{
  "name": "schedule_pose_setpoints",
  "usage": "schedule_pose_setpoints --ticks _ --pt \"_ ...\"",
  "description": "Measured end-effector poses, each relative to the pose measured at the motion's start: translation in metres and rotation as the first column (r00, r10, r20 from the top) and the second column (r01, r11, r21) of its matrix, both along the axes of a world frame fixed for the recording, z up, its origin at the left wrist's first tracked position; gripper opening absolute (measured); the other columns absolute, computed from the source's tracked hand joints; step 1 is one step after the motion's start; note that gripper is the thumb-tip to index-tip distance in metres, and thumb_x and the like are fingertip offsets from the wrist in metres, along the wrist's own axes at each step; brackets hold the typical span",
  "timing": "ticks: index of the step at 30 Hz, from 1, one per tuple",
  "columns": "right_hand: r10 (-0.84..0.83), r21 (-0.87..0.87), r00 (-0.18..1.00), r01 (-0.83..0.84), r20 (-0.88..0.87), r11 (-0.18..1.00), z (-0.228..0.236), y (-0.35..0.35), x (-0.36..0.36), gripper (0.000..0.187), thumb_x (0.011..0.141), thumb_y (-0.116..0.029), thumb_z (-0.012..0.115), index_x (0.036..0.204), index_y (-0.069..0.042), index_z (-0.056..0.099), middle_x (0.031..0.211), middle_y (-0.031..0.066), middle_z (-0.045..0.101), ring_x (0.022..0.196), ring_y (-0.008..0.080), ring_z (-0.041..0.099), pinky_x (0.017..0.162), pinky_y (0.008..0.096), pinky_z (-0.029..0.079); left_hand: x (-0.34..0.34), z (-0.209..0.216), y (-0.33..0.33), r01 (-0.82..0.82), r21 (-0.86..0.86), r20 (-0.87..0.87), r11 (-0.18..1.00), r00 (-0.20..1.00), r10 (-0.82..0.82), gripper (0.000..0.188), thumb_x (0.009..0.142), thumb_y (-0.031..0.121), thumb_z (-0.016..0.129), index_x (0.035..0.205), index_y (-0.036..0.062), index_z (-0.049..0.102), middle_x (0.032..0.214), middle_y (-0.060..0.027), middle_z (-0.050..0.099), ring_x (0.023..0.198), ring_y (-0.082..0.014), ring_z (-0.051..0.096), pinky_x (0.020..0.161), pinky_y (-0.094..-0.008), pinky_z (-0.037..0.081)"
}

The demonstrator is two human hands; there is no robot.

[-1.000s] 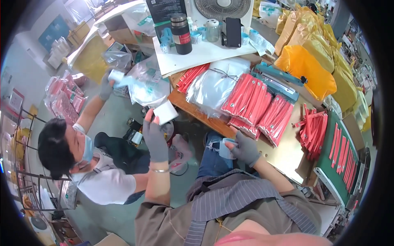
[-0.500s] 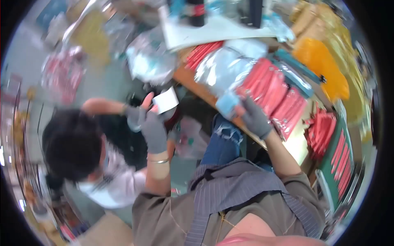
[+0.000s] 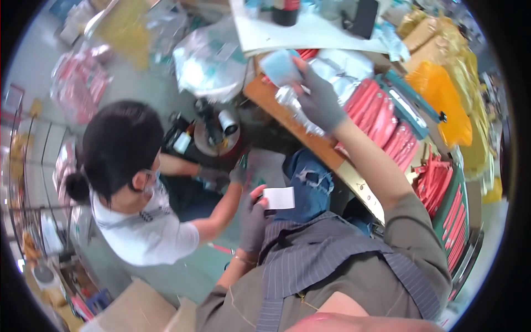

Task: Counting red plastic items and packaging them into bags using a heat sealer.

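Note:
My left hand point(image 3: 254, 222), in a grey glove with bare fingertips, is closed on a small white card point(image 3: 279, 198) above my jeans. Reaching over the bench, my right hand point(image 3: 322, 100) wears a matching glove. Its fingers grip a light blue block-shaped item point(image 3: 280, 68); I cannot tell its exact kind. Below that hand lie shiny clear plastic packs point(image 3: 298, 108) and bundles of red strips in plastic point(image 3: 369, 108). On my left a co-worker bends forward, gloved hands at a clear plastic bag point(image 3: 266, 166).
The wooden bench edge point(image 3: 276, 116) runs diagonally in front of me. A white tabletop point(image 3: 310, 40) with a dark bottle point(image 3: 285, 12) stands beyond it. Loose red pieces point(image 3: 431, 177) and orange plastic point(image 3: 437, 99) are at right. A round stool point(image 3: 218, 141) holds tools and a white roll.
My right hand has moved up and away over the bench with the blue item. My left hand has come back toward my lap with the white card. The co-worker's hands have lowered.

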State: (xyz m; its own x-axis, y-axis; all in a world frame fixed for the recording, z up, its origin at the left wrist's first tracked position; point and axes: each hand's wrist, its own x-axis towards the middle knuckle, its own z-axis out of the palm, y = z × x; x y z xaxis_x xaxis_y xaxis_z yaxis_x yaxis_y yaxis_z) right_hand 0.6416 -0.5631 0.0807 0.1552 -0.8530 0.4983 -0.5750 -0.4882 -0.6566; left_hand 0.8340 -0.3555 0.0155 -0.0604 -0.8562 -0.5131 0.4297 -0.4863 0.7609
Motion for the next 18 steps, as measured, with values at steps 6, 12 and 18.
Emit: schedule_pose_setpoints --ticks 6,12,18 --pt "-0.224 -0.292 0.851 0.088 -0.474 0.952 -0.001 -0.132 0.007 0.049 0.081 -0.01 0.054 0.129 -0.016 0.046 0.096 0.0155 0.06 0.082 0.0305 0.06 0.07 0.0402 0.048 0.017 0.017 -0.024 -0.134 -0.128 0.058 0.983 0.988 0.142 0.037 0.088 0.009 0.043 0.124 0.0002 0.047 0.109 -0.0101 0.055 0.097 -0.0195 0.056 0.076 -0.0306 0.05" --pt "-0.33 -0.349 0.768 0.147 -0.549 0.925 0.011 -0.164 0.001 0.043 0.081 -0.013 0.055 0.124 -0.015 0.048 0.099 0.0083 0.059 0.078 0.0248 0.062 0.064 0.0366 0.049 0.026 0.004 -0.024 -0.168 -0.039 0.08 0.985 0.982 0.171 0.039 0.088 0.009 0.043 0.125 0.0001 0.045 0.113 -0.0115 0.054 0.096 -0.0193 0.057 0.075 -0.0302 0.05" --pt "0.287 -0.116 0.95 -0.301 -0.122 0.947 0.025 -0.011 0.007 0.046 0.077 -0.033 0.07 0.112 -0.008 0.055 0.098 0.0112 0.061 0.079 0.0242 0.062 0.069 0.0324 0.051 0.022 0.006 -0.058 -0.237 -0.15 -0.007 0.96 0.971 0.239 0.04 0.086 0.012 0.048 0.124 0.0005 0.046 0.114 -0.013 0.055 0.1 -0.0228 0.057 0.082 -0.0351 0.048"
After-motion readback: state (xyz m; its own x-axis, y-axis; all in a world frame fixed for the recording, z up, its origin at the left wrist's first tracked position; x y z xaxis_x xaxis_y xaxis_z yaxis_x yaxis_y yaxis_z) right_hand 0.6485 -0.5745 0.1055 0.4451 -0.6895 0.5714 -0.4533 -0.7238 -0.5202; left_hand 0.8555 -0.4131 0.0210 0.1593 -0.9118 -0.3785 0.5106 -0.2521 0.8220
